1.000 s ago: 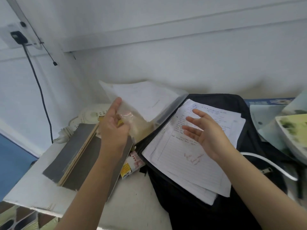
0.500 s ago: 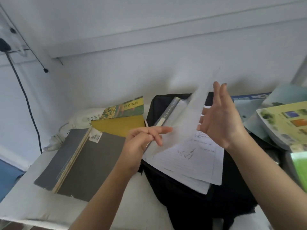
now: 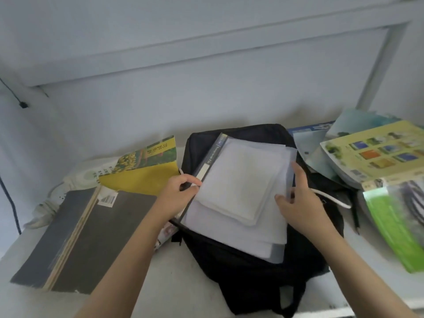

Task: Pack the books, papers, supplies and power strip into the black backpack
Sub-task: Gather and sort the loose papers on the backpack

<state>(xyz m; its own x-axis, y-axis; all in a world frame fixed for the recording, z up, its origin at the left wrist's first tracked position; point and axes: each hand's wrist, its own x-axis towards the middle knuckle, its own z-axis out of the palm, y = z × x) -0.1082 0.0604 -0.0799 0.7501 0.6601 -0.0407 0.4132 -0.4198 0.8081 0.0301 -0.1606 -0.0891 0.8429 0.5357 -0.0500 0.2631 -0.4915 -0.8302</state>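
The black backpack [image 3: 252, 274] lies flat on the white desk [image 3: 174, 285]. On top of it rests a clear plastic file folder [image 3: 241, 180], closed, with white papers inside. My left hand [image 3: 176, 191] pinches the folder's dark spine edge. My right hand [image 3: 296, 198] grips the folder's right edge, thumb on top. A grey book [image 3: 91, 237] lies left of the bag, with a yellow book [image 3: 142, 180] behind it. A white power strip [image 3: 75, 180] sits at the back left, partly under the books.
Green and yellow booklets [image 3: 376, 154] and a green plastic packet [image 3: 397, 221] pile up on the right. A white cable [image 3: 332, 198] lies across the bag's right side. The white wall stands close behind; the desk's front edge runs near the bottom.
The folder's clear cover, held open a second ago, has swung right and closed over the papers. My left hand moved to the spine, and my right hand came down onto the right edge.
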